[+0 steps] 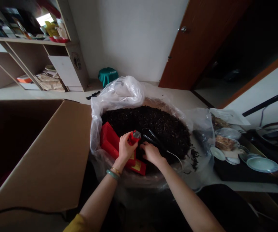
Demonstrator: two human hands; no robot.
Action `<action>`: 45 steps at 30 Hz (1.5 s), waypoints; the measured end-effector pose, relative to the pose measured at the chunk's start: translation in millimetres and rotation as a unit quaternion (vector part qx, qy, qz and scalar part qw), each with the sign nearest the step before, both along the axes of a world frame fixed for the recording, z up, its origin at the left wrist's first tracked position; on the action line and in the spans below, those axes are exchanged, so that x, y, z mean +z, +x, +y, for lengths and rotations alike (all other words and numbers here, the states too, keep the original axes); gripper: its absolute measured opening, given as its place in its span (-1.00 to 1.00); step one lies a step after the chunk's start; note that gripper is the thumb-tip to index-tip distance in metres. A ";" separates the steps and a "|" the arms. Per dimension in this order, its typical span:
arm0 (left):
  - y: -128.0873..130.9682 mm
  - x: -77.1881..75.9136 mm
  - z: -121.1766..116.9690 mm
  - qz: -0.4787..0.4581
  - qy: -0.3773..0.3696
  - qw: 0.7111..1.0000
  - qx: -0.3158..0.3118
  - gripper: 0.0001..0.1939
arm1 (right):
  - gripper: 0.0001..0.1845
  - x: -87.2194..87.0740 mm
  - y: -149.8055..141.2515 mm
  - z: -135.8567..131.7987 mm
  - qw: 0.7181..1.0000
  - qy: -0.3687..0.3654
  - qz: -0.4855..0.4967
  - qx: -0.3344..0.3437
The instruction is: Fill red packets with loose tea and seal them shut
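So I'm working over this big clear plastic bag (124, 90) with a heap of dark leafy stuff (153, 117) in it, loose red pouches (108, 137) lying along its left side and a corded black tool (161, 145) resting on top. My left hand (126, 146) is gripping a silver-topped pouch (136, 134) above the near part of the heap, while my right is hovering half-curled beside it, can't tell if it's pinching anything. Guessing I'm filling or closing it, so next I'm needing a steady left hold.

The left arm (99, 199) wore a dark yellow sleeve (77, 225), a round green bangle (112, 174) and a thin gold bracelet (116, 170).
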State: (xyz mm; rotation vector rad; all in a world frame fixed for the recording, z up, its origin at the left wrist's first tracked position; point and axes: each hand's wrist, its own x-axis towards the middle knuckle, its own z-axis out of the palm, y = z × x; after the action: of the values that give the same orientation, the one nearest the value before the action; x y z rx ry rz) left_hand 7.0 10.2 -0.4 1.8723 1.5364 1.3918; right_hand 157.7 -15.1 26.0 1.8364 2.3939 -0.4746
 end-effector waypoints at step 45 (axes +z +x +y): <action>2.4 -5.3 1.4 0.023 0.020 0.999 -0.009 -0.50 | -0.51 68.6 -20.6 28.4 0.929 0.200 0.303 0.070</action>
State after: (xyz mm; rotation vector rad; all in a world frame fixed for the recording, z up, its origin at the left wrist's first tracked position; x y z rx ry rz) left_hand 9.4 11.5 -5.8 1.9499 1.5197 1.3900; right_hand 137.0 13.2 94.6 1.8402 3.2170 -0.6568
